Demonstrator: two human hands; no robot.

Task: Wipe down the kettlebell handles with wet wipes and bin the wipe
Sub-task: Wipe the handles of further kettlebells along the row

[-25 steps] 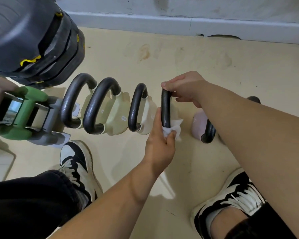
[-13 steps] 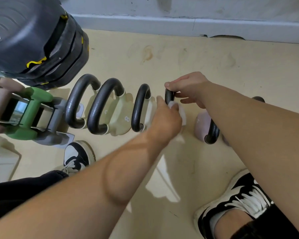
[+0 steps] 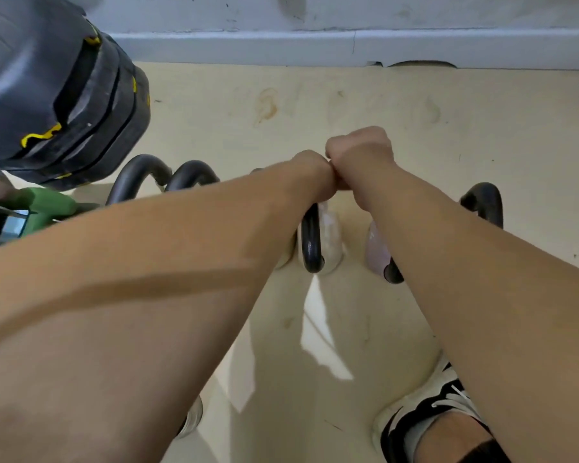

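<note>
A row of pale kettlebells with black handles stands on the beige floor. My left hand (image 3: 311, 177) is closed over the top of one black handle (image 3: 311, 243), whose lower curve shows below my wrist. The wet wipe is hidden inside that fist. My right hand (image 3: 360, 153) is clenched on the same handle's top, knuckles touching my left hand. The pale body of this kettlebell (image 3: 330, 228) shows just right of the handle.
Two more black handles (image 3: 168, 177) stick out above my left forearm. A pinkish kettlebell (image 3: 376, 252) sits under my right forearm. Black weight plates (image 3: 64, 95) and a green dumbbell (image 3: 47, 205) are at left. My shoe (image 3: 425, 412) is at lower right, the skirting board (image 3: 348, 48) ahead.
My left hand slid with the wipe from the handle's lower part up to its top, beside my right hand. The view tilted forward, and my forearms now cover most of the row.
</note>
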